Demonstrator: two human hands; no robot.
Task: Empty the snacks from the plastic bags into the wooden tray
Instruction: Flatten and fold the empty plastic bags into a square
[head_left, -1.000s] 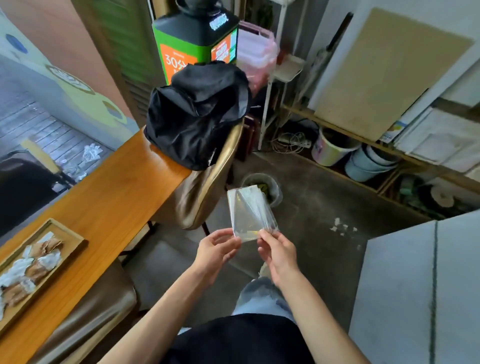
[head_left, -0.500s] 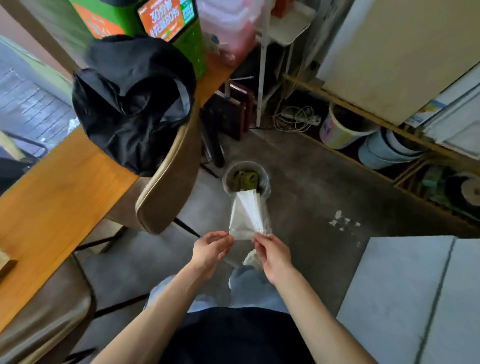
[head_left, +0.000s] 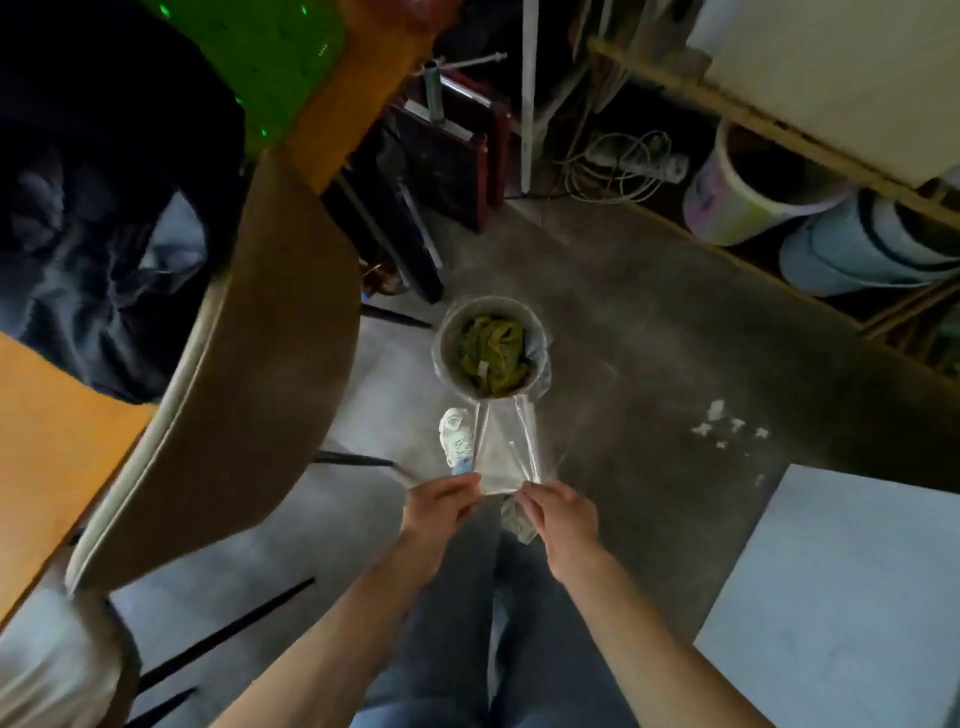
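A clear, empty-looking plastic bag (head_left: 506, 452) hangs flat between my two hands above the floor. My left hand (head_left: 441, 506) pinches its near left corner, and my right hand (head_left: 558, 512) pinches the near right corner. The bag's far end reaches to the rim of a small round bin (head_left: 441, 340) on the floor, which is lined with plastic and holds green and yellow scraps. The wooden tray is out of view.
A brown chair (head_left: 249, 374) with a black garment (head_left: 93, 218) draped over it stands at the left, beside the orange table (head_left: 47, 447). My white shoe (head_left: 457, 436) is near the bin. Buckets (head_left: 748, 202) and cables lie under a shelf; a grey board (head_left: 841, 597) is at right.
The view has swung right and down, away from the table and tray, toward the bin. Both hands have carried the bag lower and closer to the bin.
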